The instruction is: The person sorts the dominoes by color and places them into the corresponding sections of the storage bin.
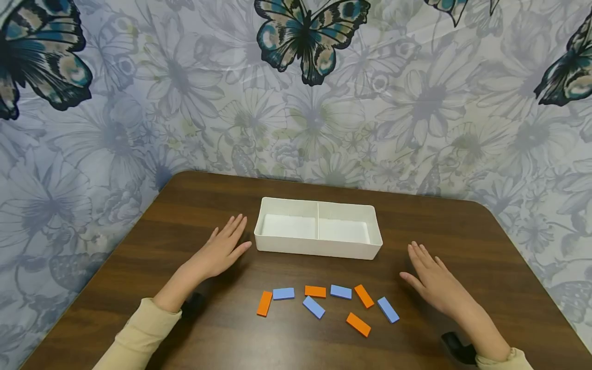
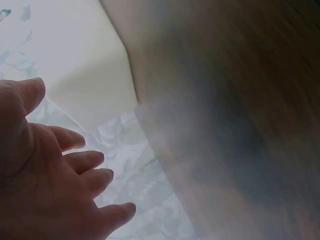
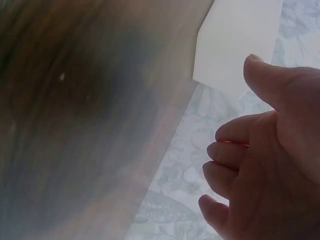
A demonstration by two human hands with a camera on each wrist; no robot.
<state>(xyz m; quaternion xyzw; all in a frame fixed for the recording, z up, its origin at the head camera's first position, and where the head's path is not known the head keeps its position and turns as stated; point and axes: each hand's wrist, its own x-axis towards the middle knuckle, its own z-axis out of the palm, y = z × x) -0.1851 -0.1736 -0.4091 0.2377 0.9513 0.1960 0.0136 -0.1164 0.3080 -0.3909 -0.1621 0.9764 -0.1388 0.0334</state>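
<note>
My left hand [image 1: 221,251] is stretched out flat with fingers extended, just left of a white two-compartment box [image 1: 319,247]. Farther right, my right hand [image 1: 433,281] has its fingers straight and holds nothing. Both compartments show only a bare white floor. Between me and the box lie several small flat blocks, orange [image 1: 264,303] and blue [image 1: 314,307], scattered at different angles. In the left wrist view the palm of the hand [image 2: 55,180] is bare, and the box [image 2: 95,65] shows beyond the thumb. The right wrist view shows a bare palm too.
A brown wooden table [image 1: 222,329] with rounded far corners carries everything. Directly behind it hangs a floral cloth [image 1: 185,103] with printed butterflies [image 1: 309,36]. A black strap [image 1: 459,348] is at the right wrist.
</note>
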